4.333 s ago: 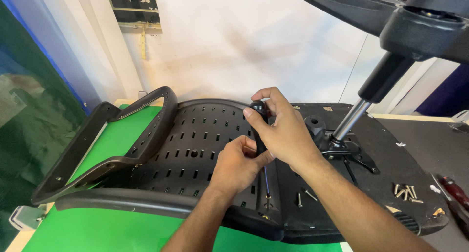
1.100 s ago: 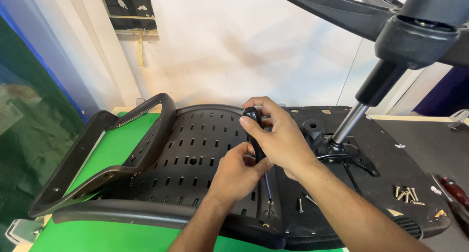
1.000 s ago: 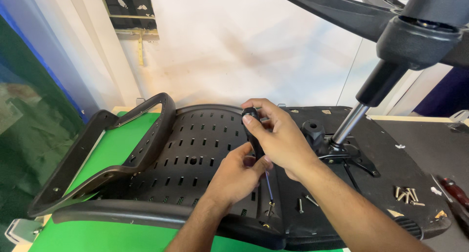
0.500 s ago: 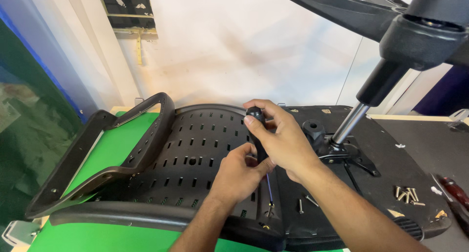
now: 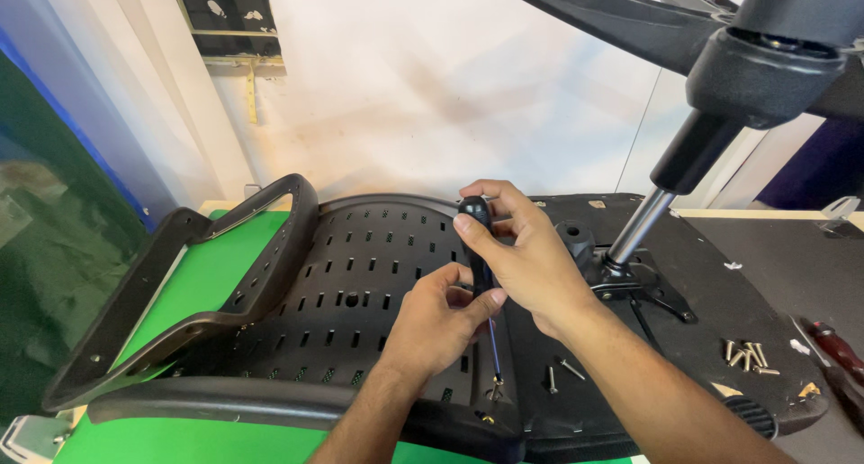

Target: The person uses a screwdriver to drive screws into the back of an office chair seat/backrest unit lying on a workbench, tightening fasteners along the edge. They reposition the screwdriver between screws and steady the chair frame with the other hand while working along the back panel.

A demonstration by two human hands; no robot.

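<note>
Fingers of the right hand (image 5: 531, 261) are wrapping around the black handle of a screwdriver (image 5: 478, 248), thumb and forefinger pinching near its top so the grip can twist it. Just below, in the middle of the frame, the left hand (image 5: 432, 324) is closing its fingertips on the lower part of the handle, where the shaft begins, seemingly steadying the tool so that the tip is staying seated. The thin blue shaft is running down and slightly right to a screw (image 5: 494, 390) at the lower centre, where the slotted black chair back (image 5: 360, 284) is meeting the upturned seat pan (image 5: 711, 275); the tool is standing nearly upright over that joint.

Both chair parts are lying underside-up on a green table (image 5: 211, 270), which is giving open access to the fastening points. At the upper right the gas-lift column (image 5: 643, 225) is rising toward the chair's star base (image 5: 684, 23), out of the way above. Two loose screws (image 5: 560, 372) are lying on the seat pan just right of the shaft, and a small pile of screws (image 5: 745, 354) is sitting at the right, within easy reach.
</note>
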